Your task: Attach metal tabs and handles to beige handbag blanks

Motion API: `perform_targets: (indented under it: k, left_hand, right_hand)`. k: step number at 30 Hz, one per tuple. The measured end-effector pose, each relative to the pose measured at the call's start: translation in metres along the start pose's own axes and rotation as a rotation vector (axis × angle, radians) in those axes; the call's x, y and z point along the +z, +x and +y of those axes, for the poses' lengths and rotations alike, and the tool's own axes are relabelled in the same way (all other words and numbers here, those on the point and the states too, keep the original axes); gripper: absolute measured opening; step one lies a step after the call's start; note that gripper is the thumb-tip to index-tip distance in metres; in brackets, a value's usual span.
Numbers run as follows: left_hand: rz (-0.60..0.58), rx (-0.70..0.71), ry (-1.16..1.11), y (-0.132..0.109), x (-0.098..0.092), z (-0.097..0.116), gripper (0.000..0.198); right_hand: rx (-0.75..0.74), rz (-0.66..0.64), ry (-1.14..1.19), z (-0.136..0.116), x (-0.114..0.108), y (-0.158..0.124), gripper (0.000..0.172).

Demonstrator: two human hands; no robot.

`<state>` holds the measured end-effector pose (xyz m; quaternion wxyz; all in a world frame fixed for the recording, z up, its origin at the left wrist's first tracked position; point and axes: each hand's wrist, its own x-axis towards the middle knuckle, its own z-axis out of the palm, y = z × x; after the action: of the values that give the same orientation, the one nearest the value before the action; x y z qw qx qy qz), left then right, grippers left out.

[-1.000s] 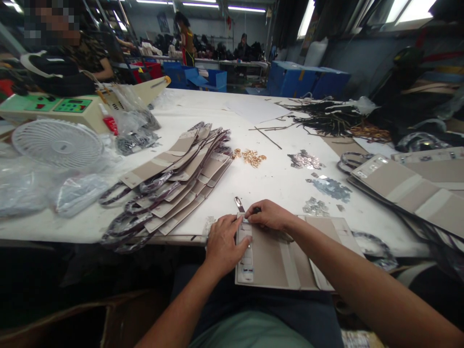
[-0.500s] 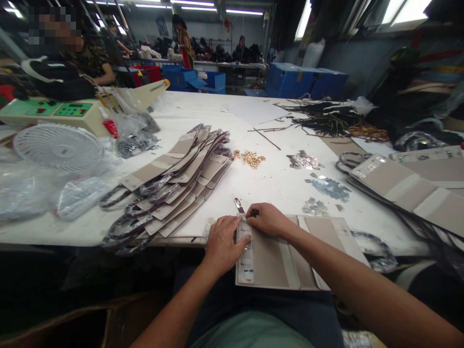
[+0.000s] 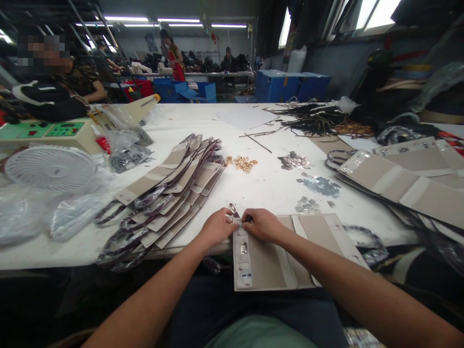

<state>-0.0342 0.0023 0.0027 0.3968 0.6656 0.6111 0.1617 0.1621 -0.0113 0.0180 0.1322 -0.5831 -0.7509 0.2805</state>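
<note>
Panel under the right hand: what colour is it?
The panel is greyish beige, clearest in the head view.

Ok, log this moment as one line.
left hand: at far-left corner of beige panel; right hand: at same corner, fingers curled; metal-tipped tab: past panel's far edge; gold fittings: heaped beyond

A workshop (piled panels, blue boxes, worktable).

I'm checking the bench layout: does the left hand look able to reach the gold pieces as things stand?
Probably yes: the stacked panels lie left of the path from the left hand to the gold pieces, and the right hand is right of it.
</note>
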Motion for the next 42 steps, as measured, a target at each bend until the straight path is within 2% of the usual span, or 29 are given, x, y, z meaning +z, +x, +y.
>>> perform_targets:
  k: [5,8,11,12,16,18,21,24,28,33,37,39,42]
  left_hand:
    - [-0.218,-0.035,-0.033,0.016,-0.013,0.014,0.002]
    - [-0.254,-0.076,-0.07,0.017,-0.013,0.02,0.004]
    - [-0.242,-0.129,-0.13,0.015,-0.01,0.021,0.009]
    - [-0.238,-0.145,-0.153,0.015,-0.009,0.02,0.011]
    - [-0.246,-0.18,-0.23,0.015,-0.008,0.019,0.013]
    - [-0.248,-0.194,-0.259,0.016,-0.008,0.018,0.014]
    - [-0.244,-0.213,-0.296,0.017,-0.008,0.018,0.016]
    - [-0.241,-0.229,-0.325,0.018,-0.006,0.016,0.019]
    - [-0.245,-0.245,-0.344,0.022,-0.005,0.012,0.024]
    - [-0.261,-0.242,-0.353,0.026,-0.006,0.011,0.025]
    - [-0.253,-0.241,-0.354,0.028,-0.006,0.008,0.027]
    - [-0.248,-0.24,-0.35,0.029,-0.005,0.006,0.027]
    - [-0.245,-0.219,-0.348,0.03,-0.004,0.004,0.021]
  right_hand:
    - [0.0,0.005,0.059,0.004,0.002,0.002,0.017]
    - [-0.015,0.007,0.112,0.005,0.001,0.004,0.015]
    - [-0.021,0.044,0.243,0.0,-0.012,0.0,0.009]
    - [-0.027,0.096,0.324,-0.003,-0.019,-0.002,0.007]
    - [-0.074,0.414,0.804,-0.012,-0.036,-0.009,0.033]
    - [-0.102,0.535,1.005,-0.01,-0.03,-0.009,0.04]
    - [-0.087,0.623,1.15,-0.003,-0.009,-0.007,0.045]
    - [-0.088,0.639,1.311,0.0,0.004,-0.005,0.045]
    - [-0.093,0.618,1.514,-0.007,0.002,0.001,0.048]
    - [-0.064,0.591,1.575,-0.014,0.002,0.012,0.05]
    - [-0.092,0.583,1.585,-0.015,0.009,0.011,0.046]
    - [-0.157,0.572,1.5,-0.019,0.014,0.009,0.045]
    - [-0.239,0.488,1.18,-0.03,0.02,0.01,0.046]
